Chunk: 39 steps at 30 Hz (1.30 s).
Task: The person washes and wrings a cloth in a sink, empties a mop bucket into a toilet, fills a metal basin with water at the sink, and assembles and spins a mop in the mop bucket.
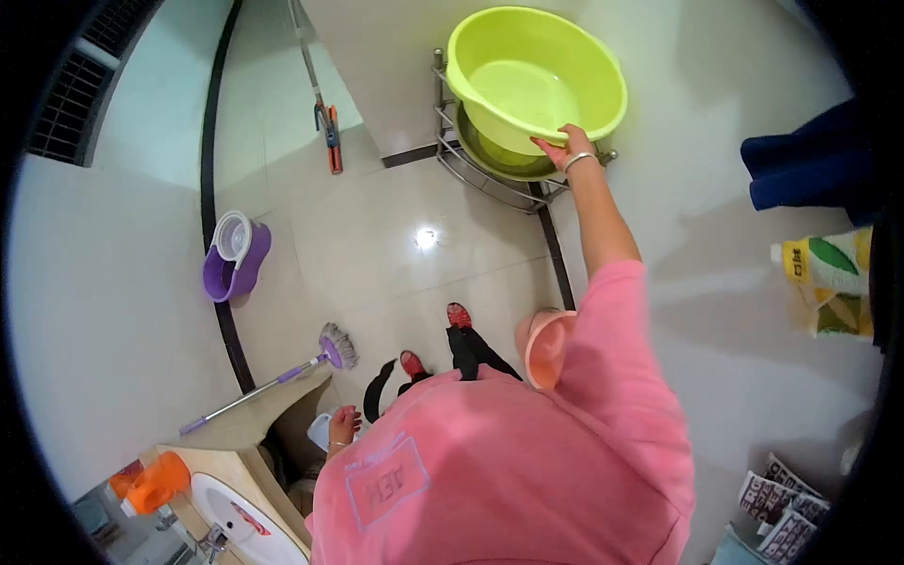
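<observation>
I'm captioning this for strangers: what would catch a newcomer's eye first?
Probably the large lime-green basin above the metal rack, its rim in the right hand. Next, the pink top filling the lower middle, then the purple bucket on the floor at the picture's left.

Purple bucket (252, 268) by wall, to my left. Grey-headed mop (337, 347) near it. Orange bottle (160, 480) beside white sink (209, 492). Pink bucket (546, 353) on my right.

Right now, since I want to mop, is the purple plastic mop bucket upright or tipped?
Upright: the bucket stands with its white wringer basket facing up.
</observation>
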### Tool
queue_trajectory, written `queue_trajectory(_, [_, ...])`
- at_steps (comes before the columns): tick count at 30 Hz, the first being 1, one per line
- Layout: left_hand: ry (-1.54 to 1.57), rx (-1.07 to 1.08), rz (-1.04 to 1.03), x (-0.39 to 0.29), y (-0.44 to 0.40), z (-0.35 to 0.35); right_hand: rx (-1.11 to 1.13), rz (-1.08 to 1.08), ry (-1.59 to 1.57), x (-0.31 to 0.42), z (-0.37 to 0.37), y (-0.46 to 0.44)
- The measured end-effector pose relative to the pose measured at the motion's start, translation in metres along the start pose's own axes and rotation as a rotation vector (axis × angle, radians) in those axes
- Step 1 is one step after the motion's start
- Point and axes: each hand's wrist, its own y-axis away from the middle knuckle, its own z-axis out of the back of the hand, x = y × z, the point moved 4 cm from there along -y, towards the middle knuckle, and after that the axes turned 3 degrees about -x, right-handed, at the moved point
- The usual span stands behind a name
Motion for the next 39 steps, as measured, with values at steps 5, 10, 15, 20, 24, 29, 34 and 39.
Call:
queue_trajectory(5, [0.053, 0.067, -0.056, 0.021, -0.037, 0.01, 0.013, 0.081, 0.115, -0.011, 0.023, 0.04])
queue_trajectory(10, [0.045, 0.101, -0.047, 0.041, -0.055, 0.037, 0.154, 0.041, 0.247, -0.074, 0.006, 0.107])
queue_trajectory(15, [0.061, 0.171, -0.048, 0.116, -0.121, 0.066, 0.227, -0.108, 0.403, -0.164, -0.005, 0.179])
queue_trajectory(20, [-0.066, 0.117, 0.046, 0.049, -0.088, 0.081, 0.18, -0.353, 0.592, -0.263, 0.005, 0.204])
queue_trajectory(24, [0.151, 0.165, -0.115, 0.057, -0.084, 0.099, 0.106, -0.507, 0.659, -0.334, 0.043, 0.193])
queue_trajectory(29, [0.065, 0.049, -0.024, 0.098, -0.083, 0.118, -0.019, -0.64, 0.52, -0.399, 0.107, 0.147])
queue_trajectory(34, [0.023, 0.023, 0.282, 0.177, -0.069, 0.136, -0.165, -0.595, 0.346, -0.416, 0.154, 0.098])
queue_trajectory(39, [0.252, 0.115, 0.104, 0.137, -0.06, 0.124, -0.329, -0.458, 0.175, -0.401, 0.165, 0.02])
